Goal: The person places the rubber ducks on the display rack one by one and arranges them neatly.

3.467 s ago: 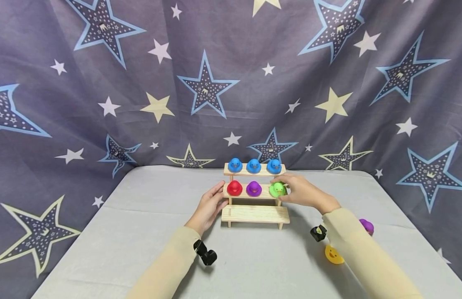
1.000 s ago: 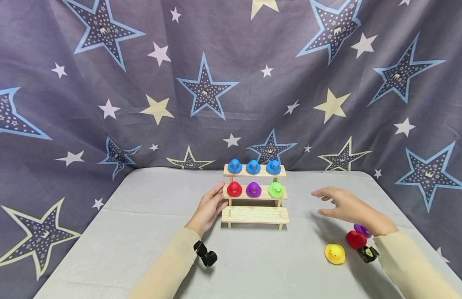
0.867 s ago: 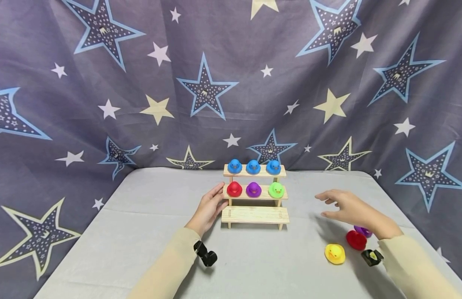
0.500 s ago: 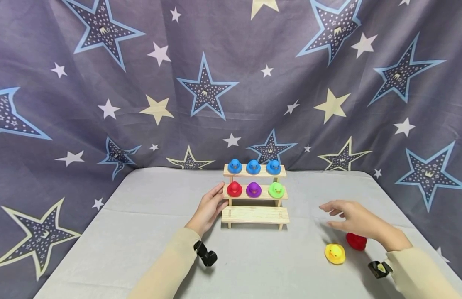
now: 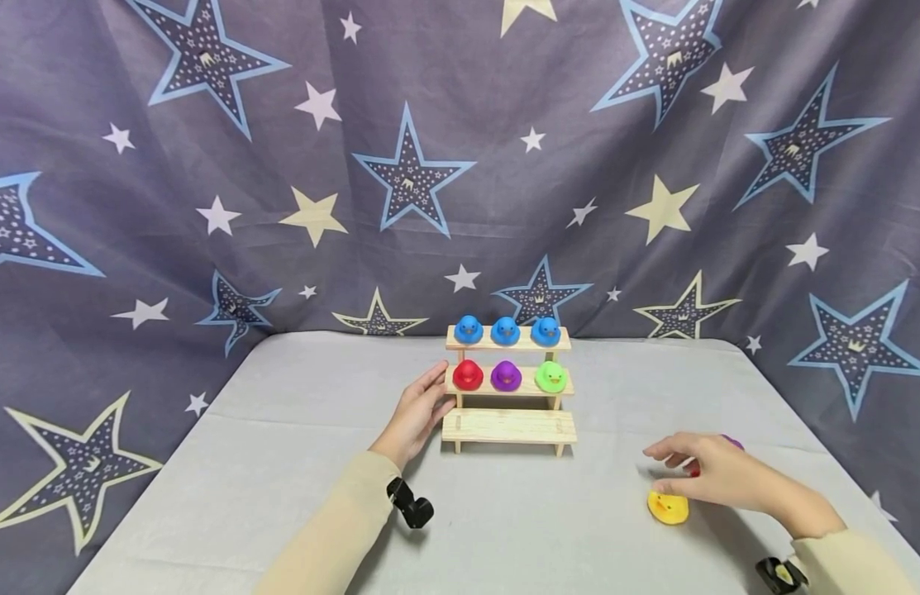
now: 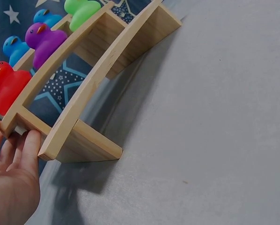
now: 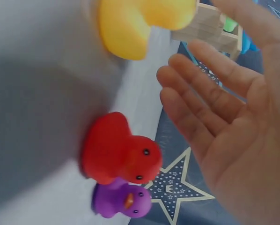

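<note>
A three-tier wooden display stand [image 5: 508, 425] bears several rubber ducks. My left hand [image 5: 415, 413] grips the left end of its middle tier; in the left wrist view the fingers [image 6: 30, 150] reach under the board beside the red duck [image 6: 9, 84]. Over the table at right, my right hand [image 5: 727, 471] hovers with loosely bent fingers and holds nothing. Just below its thumb lies a yellow rubber duck [image 5: 668, 508]. Behind that hand, mostly hidden in the head view, are another red duck [image 7: 116, 150] and a purple duck [image 7: 121, 199], plain in the right wrist view.
Three blue ducks [image 5: 506, 330] line the top tier. On the middle tier sit a red [image 5: 468, 376], a purple [image 5: 507, 377] and a green duck [image 5: 551, 377]. The bottom tier is bare wood. A star-patterned curtain [image 5: 460, 207] hangs behind the grey-covered table [image 5: 296, 463].
My right hand let go of the green duck on the middle tier, then moved right and down toward the yellow duck. The left hand has stayed at the stand.
</note>
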